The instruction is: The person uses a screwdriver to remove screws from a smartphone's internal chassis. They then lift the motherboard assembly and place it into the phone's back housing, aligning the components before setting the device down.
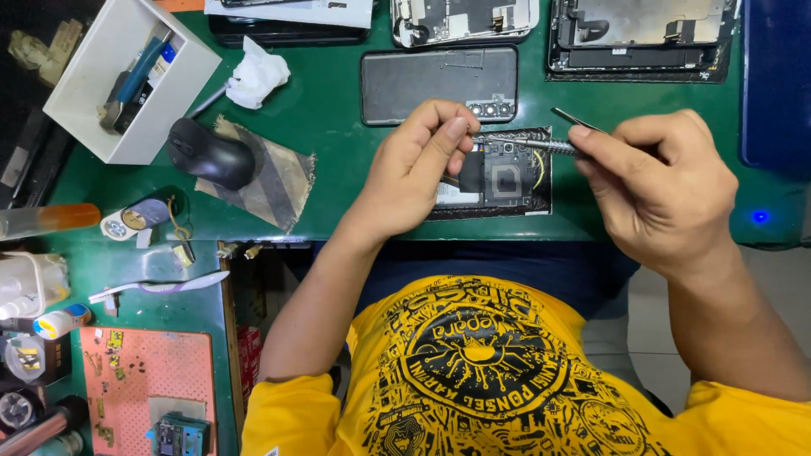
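Opened phone (498, 173) lies at the mat's (338, 110) front edge, between your hands. Your right hand (663, 190) pinches tweezers (528, 144) over it; your left hand (422, 165), fingers curled, touches their tip. Bare mat lies left of it.

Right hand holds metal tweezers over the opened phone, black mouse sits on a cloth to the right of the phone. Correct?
Not quite. In the head view the black mouse sits on its cloth left of the opened phone, not right. The right hand does hold the tweezers.
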